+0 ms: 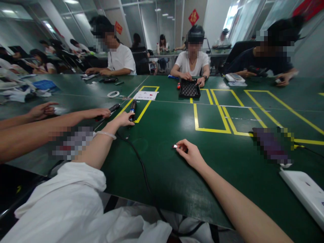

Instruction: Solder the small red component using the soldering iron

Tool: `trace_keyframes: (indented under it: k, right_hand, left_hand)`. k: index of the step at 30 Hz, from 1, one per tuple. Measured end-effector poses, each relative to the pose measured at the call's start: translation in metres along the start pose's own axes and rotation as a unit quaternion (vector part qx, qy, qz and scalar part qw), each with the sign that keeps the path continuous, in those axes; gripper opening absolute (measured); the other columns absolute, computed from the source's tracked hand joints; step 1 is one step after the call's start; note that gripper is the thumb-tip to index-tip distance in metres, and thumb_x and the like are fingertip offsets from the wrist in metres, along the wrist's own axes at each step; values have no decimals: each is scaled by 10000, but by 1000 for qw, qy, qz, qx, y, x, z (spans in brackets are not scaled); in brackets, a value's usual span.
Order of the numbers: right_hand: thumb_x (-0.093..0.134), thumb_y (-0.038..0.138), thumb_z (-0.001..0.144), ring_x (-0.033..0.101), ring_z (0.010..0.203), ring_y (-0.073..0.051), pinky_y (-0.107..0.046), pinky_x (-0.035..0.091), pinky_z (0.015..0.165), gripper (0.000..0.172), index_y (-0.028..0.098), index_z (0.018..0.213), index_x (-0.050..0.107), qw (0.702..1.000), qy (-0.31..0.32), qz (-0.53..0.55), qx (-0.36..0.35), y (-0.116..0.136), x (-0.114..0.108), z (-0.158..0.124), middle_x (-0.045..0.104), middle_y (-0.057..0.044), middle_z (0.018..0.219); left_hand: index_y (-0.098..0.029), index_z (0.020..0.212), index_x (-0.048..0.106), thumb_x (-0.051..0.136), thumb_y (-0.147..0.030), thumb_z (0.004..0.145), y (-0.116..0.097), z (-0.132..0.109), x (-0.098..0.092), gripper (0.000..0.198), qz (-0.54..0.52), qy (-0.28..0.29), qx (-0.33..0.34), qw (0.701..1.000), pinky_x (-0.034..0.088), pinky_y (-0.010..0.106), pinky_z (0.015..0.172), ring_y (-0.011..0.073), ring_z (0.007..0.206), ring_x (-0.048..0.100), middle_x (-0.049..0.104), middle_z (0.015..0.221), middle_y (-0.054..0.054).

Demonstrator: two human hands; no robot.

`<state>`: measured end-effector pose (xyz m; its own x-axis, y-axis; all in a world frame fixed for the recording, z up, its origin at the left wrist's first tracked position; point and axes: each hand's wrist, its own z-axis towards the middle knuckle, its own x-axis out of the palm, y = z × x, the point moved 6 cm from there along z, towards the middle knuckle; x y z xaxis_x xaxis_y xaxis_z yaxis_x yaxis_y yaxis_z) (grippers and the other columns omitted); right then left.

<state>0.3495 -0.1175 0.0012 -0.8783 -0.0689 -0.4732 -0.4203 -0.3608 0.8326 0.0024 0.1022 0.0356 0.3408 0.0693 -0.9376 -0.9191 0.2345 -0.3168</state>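
Note:
On the left, my left hand (126,118) reaches forward over the green table, its fingers closed around the near end of a dark cylindrical tool with a blue band (133,107). The tool lies inside a yellow taped rectangle, and its exact kind is unclear. My right hand (189,153) is over the middle of the table. Between its thumb and fingertips is a small shiny metal piece (175,146), too small to name.
Beside my left arm, another person's hand (102,113) holds a black tool (114,108). A black cable (141,165) runs off the near edge. Ahead lies a printed sheet (146,95); a co-worker handles a black tray (189,96). A white power strip (303,189) and blurred phone (272,145) sit right.

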Motion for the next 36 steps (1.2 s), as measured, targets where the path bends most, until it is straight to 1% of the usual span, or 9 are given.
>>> trace_keyframes:
  k: [3,6,10,13,16,22,28,33,36]
  right_hand:
    - [583,195,852,550,661,-130,-246,427,627,109,187,959,604,1000,3,2,4,0,1,0,620,0,780]
    - [586,193,851,553,667,-130,-245,425,628,119,183,968,605,1000,4,3,6,-1,2,0,621,0,783]
    - [585,184,848,548,649,-125,-239,421,618,116,178,962,605,1000,-4,8,12,0,-1,0,614,5,756]
    - [584,186,849,545,643,-123,-240,428,617,108,177,954,607,1000,-19,14,15,-2,-5,1,616,1,770]
    - [585,192,847,558,672,-129,-245,436,618,119,181,963,611,999,-44,10,4,-6,-10,2,614,-14,832]
    - [584,204,849,572,687,-138,-253,450,620,106,185,949,612,998,-67,-8,4,-15,-14,3,611,-23,859]
    - [577,169,848,579,704,-148,-266,455,642,116,185,958,610,996,-65,-60,3,-19,-14,3,606,-23,862]
    - [591,160,846,587,759,-162,-269,469,677,115,195,948,629,992,-34,-119,-15,-15,-10,2,579,-29,885]
    - [581,149,854,594,767,-168,-277,479,698,122,192,951,640,989,-23,-147,-21,-11,-8,2,584,-35,880]
  left_hand:
    - [-73,1223,562,770,-306,643,-11,-8,15,658,51,46,-32,997,408,358,926,225,953,533,574,1004,86]
    - [-139,1293,529,741,-383,679,-36,-20,28,694,76,35,-53,995,429,394,913,263,981,535,541,1064,114]
    - [-225,1320,520,658,-498,738,-84,-45,42,657,133,-2,-69,989,464,408,853,323,1041,527,493,1134,151]
    - [-229,1322,510,611,-530,776,-125,-67,49,632,151,-11,-35,988,465,393,840,322,1054,515,489,1124,151]
    - [-239,1344,478,590,-542,797,-161,-91,56,635,158,1,7,987,462,375,811,306,1025,515,485,1125,144]
    - [-241,1377,420,594,-525,814,-217,-138,66,654,142,17,99,985,436,359,855,268,1011,510,482,1154,127]
    - [-210,1403,377,625,-465,801,-247,-166,71,699,117,24,157,980,438,368,879,267,1021,511,494,1151,124]
    - [-233,1390,405,641,-450,795,-254,-173,70,675,112,29,174,978,435,387,897,268,1026,514,496,1153,117]
    - [-258,1387,416,625,-488,806,-253,-174,69,659,107,30,168,979,436,392,905,266,1045,514,487,1169,111]
